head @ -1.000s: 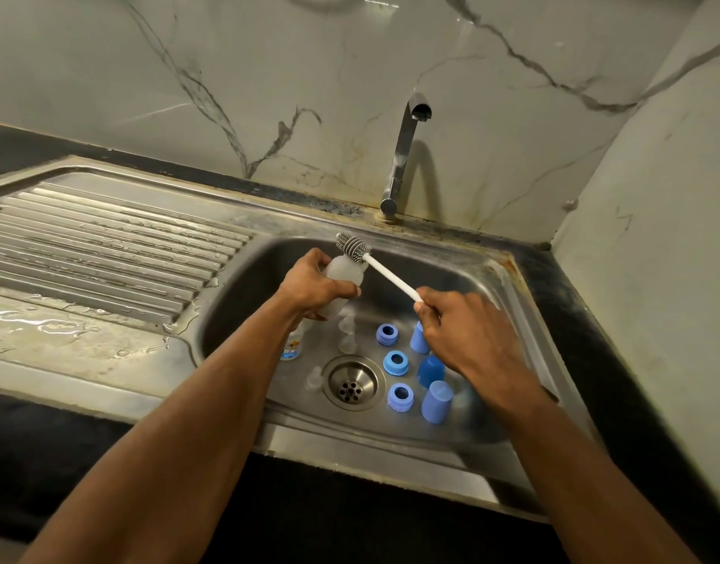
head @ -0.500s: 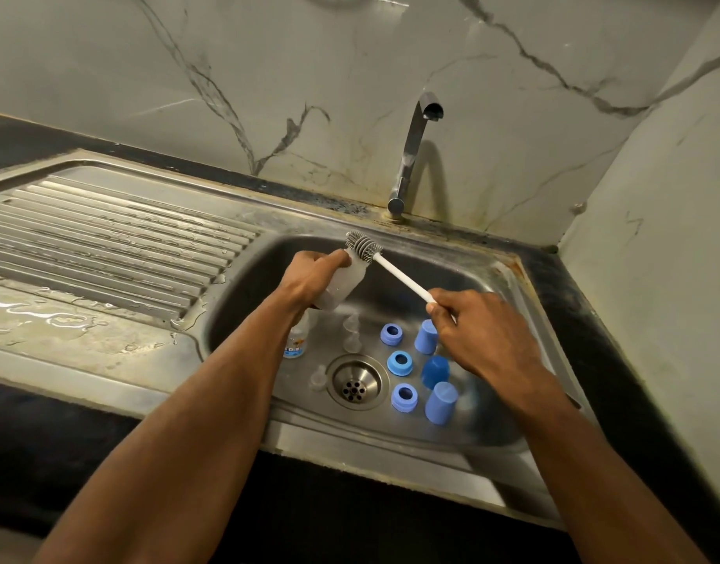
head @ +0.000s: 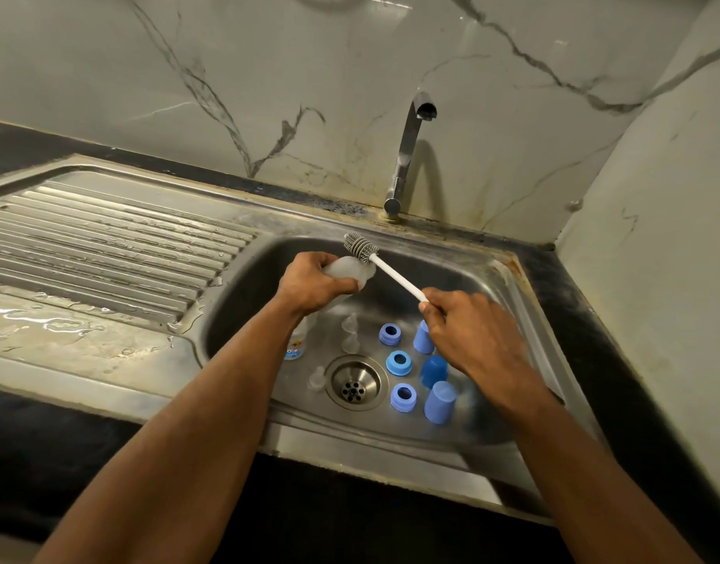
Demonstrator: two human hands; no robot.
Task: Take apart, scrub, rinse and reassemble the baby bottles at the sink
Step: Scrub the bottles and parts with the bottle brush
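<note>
Over the sink (head: 512,278), left hand (head: 313,284) fingers curled around bottle (head: 350,268), right hand (head: 468,331) fingers pinching brush (head: 390,270).

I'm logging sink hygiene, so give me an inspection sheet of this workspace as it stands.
Surface: steel sink, wet drainboard.
Job's things: left hand grips a clear bottle; right hand holds the brush by its handle, head outside the bottle. In the basin: three blue rings, three blue caps, clear teats, second bottle.
Clutter: nothing seen.
Grippers: both hands busy.
Cables: nothing seen.
Surroundings: tap not running, marble wall.
</note>
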